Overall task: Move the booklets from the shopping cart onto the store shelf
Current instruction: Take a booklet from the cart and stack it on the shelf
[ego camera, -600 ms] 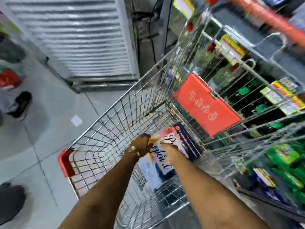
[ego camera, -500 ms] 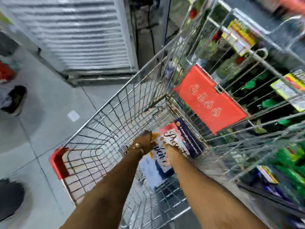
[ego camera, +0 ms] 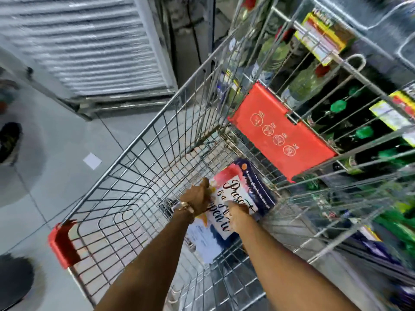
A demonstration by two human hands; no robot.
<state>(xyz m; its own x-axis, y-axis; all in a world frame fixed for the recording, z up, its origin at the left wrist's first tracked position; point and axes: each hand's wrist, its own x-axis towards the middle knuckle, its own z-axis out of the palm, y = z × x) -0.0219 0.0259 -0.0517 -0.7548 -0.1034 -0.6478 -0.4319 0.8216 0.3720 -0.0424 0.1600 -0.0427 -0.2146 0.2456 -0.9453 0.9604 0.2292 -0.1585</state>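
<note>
both my hands are down in the shopping cart (ego camera: pixel 139 176). my left hand (ego camera: pixel 198 198) grips the top booklet (ego camera: pixel 233 198) at its edge. my right hand (ego camera: pixel 238 213) lies on its cover, grip unclear.

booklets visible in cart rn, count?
2 that I can tell apart. The script-lettered booklet lies on top in the shopping cart, under both hands; a pale blue booklet sticks out from beneath it. More may be hidden below.
</note>
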